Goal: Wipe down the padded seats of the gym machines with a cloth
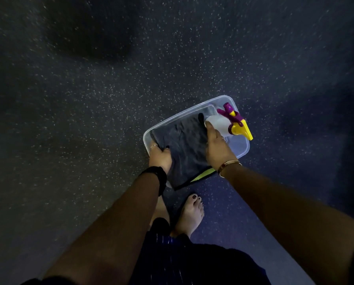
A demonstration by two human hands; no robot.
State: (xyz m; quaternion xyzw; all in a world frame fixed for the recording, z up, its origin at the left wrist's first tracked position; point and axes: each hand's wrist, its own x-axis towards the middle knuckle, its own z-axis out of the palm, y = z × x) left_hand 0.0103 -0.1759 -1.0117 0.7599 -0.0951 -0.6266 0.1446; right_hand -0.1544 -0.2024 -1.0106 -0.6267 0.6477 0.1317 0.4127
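A dark grey cloth [184, 149] with a yellow-green edge lies in a clear plastic tub [241, 148] and hangs over its near rim. A white spray bottle [219, 125] with a purple and yellow trigger lies in the tub's right end. My left hand [159, 156] grips the tub's near left rim, its thumb on the cloth. My right hand [216, 147] rests on the cloth's right side with fingers stretched forward, a fingertip touching the bottle. No padded seat or gym machine is in view.
Dark speckled rubber floor [110, 89] fills the view all round the tub. My bare foot [190, 214] stands on the floor just below the tub. The scene is dim, with a darker shadow at the upper left.
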